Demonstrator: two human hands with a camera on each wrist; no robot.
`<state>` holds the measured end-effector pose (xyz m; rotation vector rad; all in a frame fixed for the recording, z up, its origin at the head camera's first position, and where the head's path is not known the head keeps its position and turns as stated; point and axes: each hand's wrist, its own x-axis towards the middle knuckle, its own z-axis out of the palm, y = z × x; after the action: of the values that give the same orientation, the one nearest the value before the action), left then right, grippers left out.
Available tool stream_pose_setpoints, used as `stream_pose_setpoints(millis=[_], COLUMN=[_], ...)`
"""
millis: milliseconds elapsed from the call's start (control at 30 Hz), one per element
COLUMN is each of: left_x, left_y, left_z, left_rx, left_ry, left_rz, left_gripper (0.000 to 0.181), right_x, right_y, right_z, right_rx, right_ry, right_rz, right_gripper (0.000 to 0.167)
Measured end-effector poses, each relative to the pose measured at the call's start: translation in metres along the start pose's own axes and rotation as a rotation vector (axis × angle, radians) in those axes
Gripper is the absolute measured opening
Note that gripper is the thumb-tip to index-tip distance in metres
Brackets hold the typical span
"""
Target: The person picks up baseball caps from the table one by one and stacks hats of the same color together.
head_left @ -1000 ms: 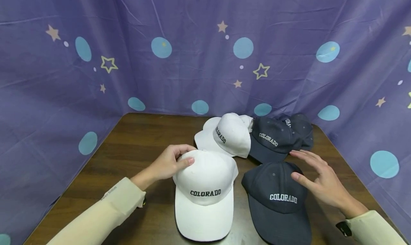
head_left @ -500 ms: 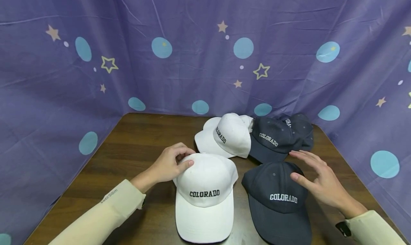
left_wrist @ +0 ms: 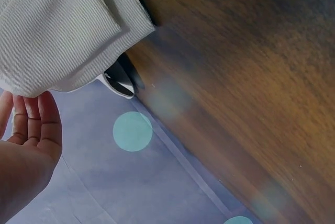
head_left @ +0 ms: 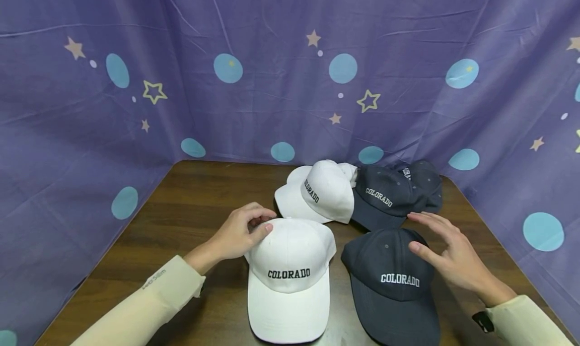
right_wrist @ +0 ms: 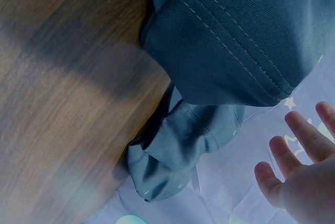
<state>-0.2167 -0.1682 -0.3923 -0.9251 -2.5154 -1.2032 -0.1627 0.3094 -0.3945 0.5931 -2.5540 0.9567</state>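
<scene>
A white cap [head_left: 289, 265] with dark COLORADO lettering lies on the table, brim toward me. At its upper left, my left hand [head_left: 236, 232] touches the crown with the thumb at the front; the fingers bend toward the back. In the left wrist view the fingers [left_wrist: 34, 122] of that hand meet the edge of the white cap [left_wrist: 57, 30], their tips partly hidden. Beside it is a dark cap [head_left: 394, 270] with white lettering. My right hand [head_left: 457, 260] is spread at the dark cap's right side, holding nothing; the right wrist view shows its fingers apart from the dark cap [right_wrist: 241, 41].
Behind these two, overlapping white caps [head_left: 327, 191] and dark caps [head_left: 385, 195] lie near the back of the wooden table [head_left: 199, 190]. A purple curtain [head_left: 272, 109] with stars and blue dots surrounds the table's back and sides.
The top of the near white cap has sunk slightly, and the left hand has shifted a little with it. The right hand and the other caps show almost no movement.
</scene>
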Motion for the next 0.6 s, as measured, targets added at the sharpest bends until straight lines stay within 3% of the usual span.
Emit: stream_pose_setpoints(millis=[267, 600], left_x=[-0.003, -0.011], left_y=[0.0, -0.004], left_z=[-0.002, -0.007], left_rx=[0.011, 0.054], left_ry=[0.064, 0.114], left_rz=[0.02, -0.004], left_gripper=[0.023, 0.028], right_x=[0.002, 0.007], right_y=[-0.004, -0.003], right_z=[0.001, -0.002], right_rx=[-0.042, -0.062], right_ry=[0.037, 0.041], right_rz=[0.011, 0.056], right_gripper=[0.058, 0.049])
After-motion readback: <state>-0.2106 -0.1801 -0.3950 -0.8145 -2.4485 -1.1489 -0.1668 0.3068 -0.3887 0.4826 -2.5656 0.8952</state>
